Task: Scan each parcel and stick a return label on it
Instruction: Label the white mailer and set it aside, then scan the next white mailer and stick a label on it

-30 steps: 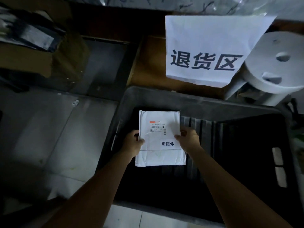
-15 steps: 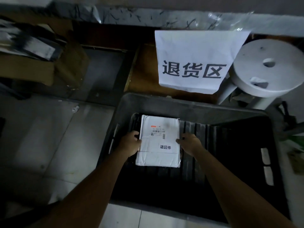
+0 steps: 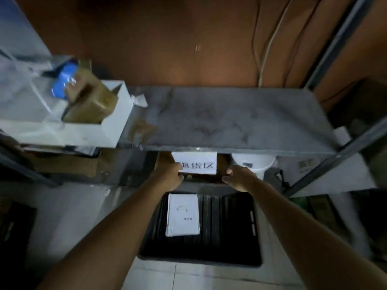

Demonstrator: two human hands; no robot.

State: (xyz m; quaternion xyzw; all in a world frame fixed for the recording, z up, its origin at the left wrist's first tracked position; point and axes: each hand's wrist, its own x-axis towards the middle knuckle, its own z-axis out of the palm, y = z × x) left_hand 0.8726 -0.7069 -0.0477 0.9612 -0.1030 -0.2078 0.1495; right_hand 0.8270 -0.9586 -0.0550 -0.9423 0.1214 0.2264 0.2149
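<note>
Parcel (image 3: 182, 214): white, flat in black crate (image 3: 230, 243) on floor, left of centre on ribbed bottom, rest of crate bare. Label print blurred, unreadable; small sticker near lower middle. Left hand (image 3: 169, 174) and right hand (image 3: 238, 177) above crate's far edge, well clear of parcel, fingers loosely curled, holding nothing. Fingertips motion-blurred, can't tell exact spread. White sign (image 3: 195, 165) between hands, top hidden under grey shelf (image 3: 230, 120), characters smeared. White bucket (image 3: 254, 163) right of sign, mostly hidden by shelf. Shelf surface largely bare; white open box (image 3: 113, 130) at left end holding brown tape roll (image 3: 90, 103) and something blue (image 3: 62, 80), not identifiable. Frame edges dark, blurred.
</note>
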